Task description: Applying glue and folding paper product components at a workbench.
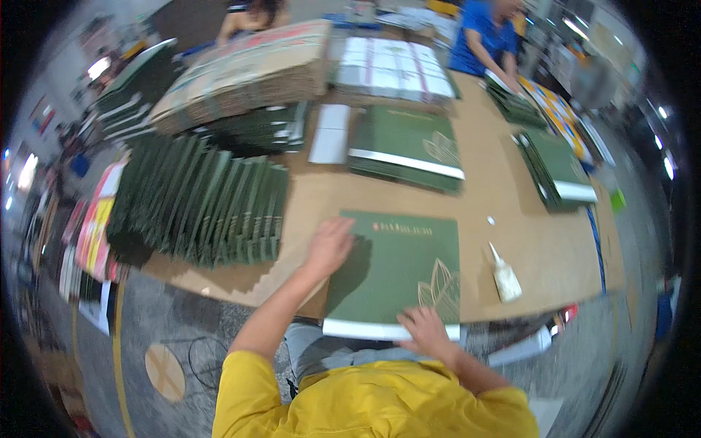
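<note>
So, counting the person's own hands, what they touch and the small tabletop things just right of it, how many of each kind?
Left hand, right hand: 2
Green folder: 1
White bottle: 1
Small white piece: 1
Total: 5

Moderate light covered the counter (482,201), and around us lights (28,171) glared white on both sides. A soft shadow fell on the folder (391,274) by the left fingers (340,223). Farther things blurred, edges bowed, the rim went black.
</note>
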Motion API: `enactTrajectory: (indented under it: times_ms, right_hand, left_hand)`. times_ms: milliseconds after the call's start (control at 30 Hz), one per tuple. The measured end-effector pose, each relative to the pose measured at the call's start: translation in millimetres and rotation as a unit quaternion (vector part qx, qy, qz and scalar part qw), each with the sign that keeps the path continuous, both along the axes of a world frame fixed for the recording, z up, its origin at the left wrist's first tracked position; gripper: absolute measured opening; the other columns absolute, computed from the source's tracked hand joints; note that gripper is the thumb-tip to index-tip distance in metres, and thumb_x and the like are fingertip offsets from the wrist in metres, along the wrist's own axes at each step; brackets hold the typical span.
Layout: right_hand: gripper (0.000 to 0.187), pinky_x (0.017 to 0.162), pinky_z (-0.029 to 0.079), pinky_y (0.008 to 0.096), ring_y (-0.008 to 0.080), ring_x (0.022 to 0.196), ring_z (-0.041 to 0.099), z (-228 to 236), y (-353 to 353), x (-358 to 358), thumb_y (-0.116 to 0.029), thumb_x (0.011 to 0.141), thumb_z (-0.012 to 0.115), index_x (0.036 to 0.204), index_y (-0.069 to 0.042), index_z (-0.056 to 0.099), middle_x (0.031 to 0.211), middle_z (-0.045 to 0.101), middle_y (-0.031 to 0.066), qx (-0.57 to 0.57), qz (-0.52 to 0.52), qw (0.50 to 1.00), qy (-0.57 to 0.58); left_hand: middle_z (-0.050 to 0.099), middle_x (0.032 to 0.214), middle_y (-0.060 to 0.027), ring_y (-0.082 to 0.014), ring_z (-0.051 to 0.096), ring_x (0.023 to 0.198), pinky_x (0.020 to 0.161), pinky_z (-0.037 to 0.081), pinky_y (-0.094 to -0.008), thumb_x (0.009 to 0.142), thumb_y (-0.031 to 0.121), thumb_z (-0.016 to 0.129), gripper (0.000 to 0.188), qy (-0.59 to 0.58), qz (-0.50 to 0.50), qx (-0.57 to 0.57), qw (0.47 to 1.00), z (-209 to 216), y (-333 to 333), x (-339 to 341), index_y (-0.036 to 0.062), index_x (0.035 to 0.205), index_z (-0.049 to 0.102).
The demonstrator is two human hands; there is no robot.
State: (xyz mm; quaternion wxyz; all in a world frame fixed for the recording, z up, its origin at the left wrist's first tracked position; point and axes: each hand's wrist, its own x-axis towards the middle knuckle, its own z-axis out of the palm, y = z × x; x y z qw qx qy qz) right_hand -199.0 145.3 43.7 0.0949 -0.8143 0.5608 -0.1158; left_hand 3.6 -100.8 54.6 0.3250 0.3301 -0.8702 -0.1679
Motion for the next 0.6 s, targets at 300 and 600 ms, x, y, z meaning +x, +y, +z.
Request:
enactTrajectory:
  times_ms: [300,600]
  right_hand:
    - [0.066,0.101,0.028,0.0506,0.0375,0.122,0.037,-29,12,-43,-0.040,0.072,0.071,0.123,-0.004,0.052,0.130,0.043,0.0188,-0.029,-0.140,0.989,-0.041]
    - [0.067,0.108,0.019,0.0518,0.0404,0.132,0.026,-22,-2,-50,-0.036,0.074,0.067,0.129,-0.003,0.046,0.140,0.034,0.0215,0.004,-0.175,0.984,-0.036]
  left_hand:
    - [0.056,0.107,-0.0129,-0.0291,0.050,0.105,0.091,0.041,-0.0446,0.084,0.029,0.055,0.030,-0.221,0.042,0.015,0.974,-49,7,-50,0.0040,0.101,0.061]
    - [0.060,0.093,-0.0125,-0.0287,0.056,0.093,0.079,0.048,-0.0438,0.078,0.019,0.061,0.016,-0.089,0.081,-0.026,0.992,-25,18,-40,0.0043,0.084,0.063]
